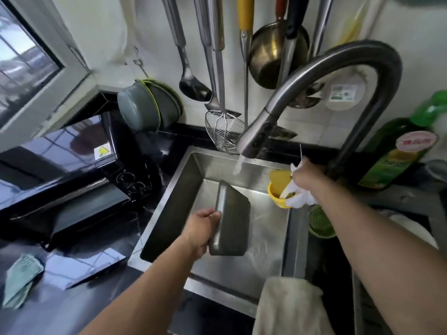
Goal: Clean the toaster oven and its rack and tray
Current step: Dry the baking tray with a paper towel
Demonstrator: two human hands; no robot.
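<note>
Rinsing tray held over the sink

Gripping the dark rectangular metal baking tray [231,222] at its left rim, the left hand [202,229] curls its fingers round the edge and holds the tray tilted above the stainless steel sink [263,252], underside toward the camera. At two o'clock from the tray, the right hand [306,178] closes its grip on a crumpled white cloth [298,197], just above a small yellow plastic cup [278,187] at the sink's far right corner. Water runs from the brushed-metal gooseneck faucet [314,93] at one o'clock. At nine o'clock the black toaster oven [72,165] sits on the dark tabletop [72,305] with its door down. A teal cloth [20,279] lies at eight o'clock, a cream towel [287,308] drapes over the sink's near edge at five o'clock, and a green bottle [396,153] stands at three o'clock.
</note>
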